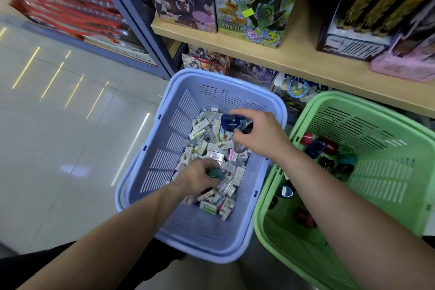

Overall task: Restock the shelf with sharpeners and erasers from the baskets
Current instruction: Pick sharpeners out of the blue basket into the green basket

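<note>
my right hand [259, 134] pinching blue sharpener [229, 122] over blue basket [143, 148] | left hand [199, 175] curled round green sharpener [214, 173] among erasers [211, 148] | shelf [306, 59] up-ahead, right hand nearer

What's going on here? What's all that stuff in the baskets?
A person is reaching into a blue basket full of small eraser boxes. The right hand holds a dark blue sharpener above the boxes, and the left hand grips a teal sharpener down among them. A green basket beside it holds more sharpeners. Both baskets sit in front of the wooden shelf.
</note>
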